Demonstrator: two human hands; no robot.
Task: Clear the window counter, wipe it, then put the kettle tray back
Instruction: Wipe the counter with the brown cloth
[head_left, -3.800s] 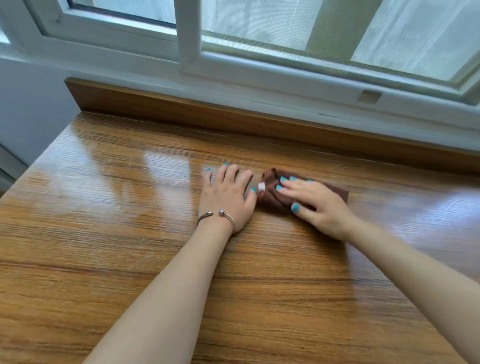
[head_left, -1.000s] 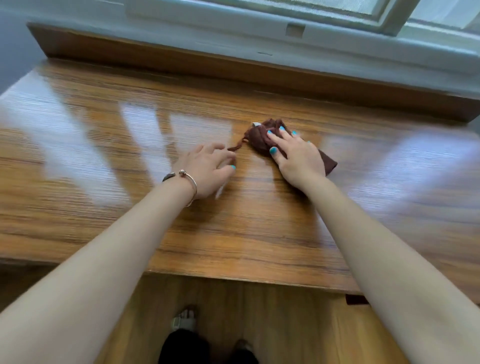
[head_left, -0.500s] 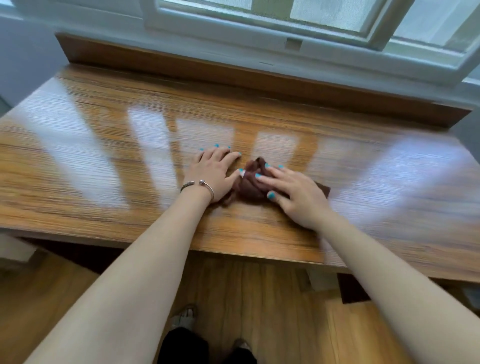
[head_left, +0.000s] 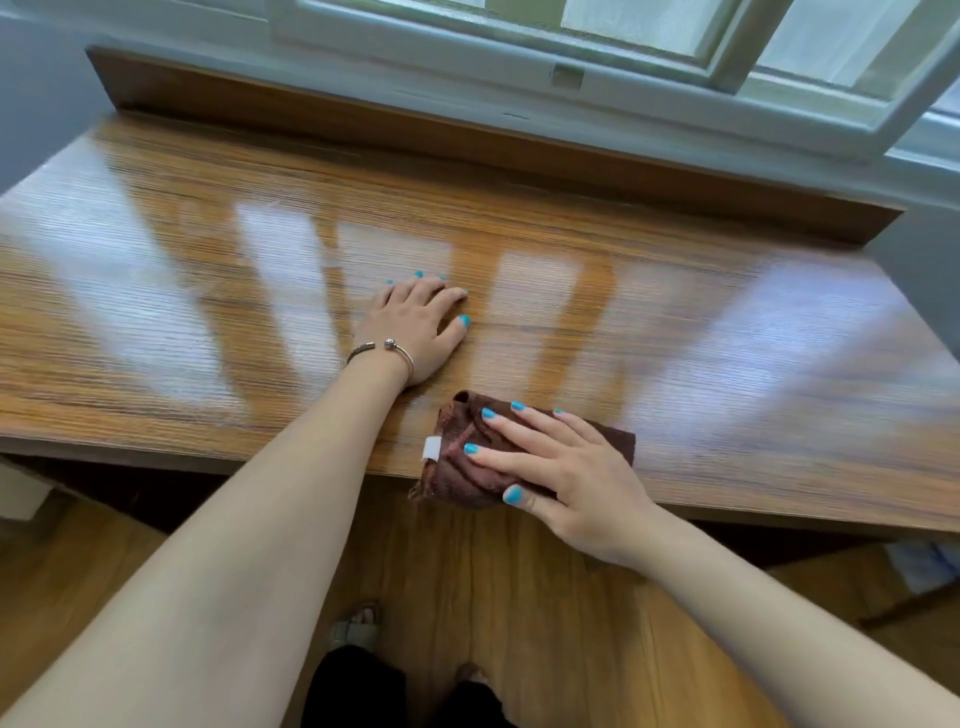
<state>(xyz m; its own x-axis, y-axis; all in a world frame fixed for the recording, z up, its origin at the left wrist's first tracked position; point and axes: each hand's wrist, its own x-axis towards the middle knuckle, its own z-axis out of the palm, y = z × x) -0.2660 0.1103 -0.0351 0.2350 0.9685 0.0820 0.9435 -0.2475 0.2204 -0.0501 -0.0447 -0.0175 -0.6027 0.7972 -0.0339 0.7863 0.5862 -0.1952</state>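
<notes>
A glossy wooden window counter (head_left: 701, 332) fills the view, with no kettle tray in sight. A crumpled brown cloth (head_left: 462, 462) with a small white tag lies at the counter's front edge, part of it hanging over. My right hand (head_left: 561, 467) presses flat on the cloth with straight, spread fingers. My left hand (head_left: 415, 327) rests palm down on the bare wood farther back, fingers straight, a thin bracelet at the wrist.
A raised wooden ledge (head_left: 467, 135) runs along the back under the white window frame (head_left: 571, 62). Grey wall (head_left: 914, 260) closes the right end. Below the front edge is wooden floor (head_left: 519, 597), with my feet (head_left: 358, 629) near the counter.
My right hand has dragged the cloth from the counter's middle back to the front edge. My left hand stayed flat on the wood, and the two hands are now apart.
</notes>
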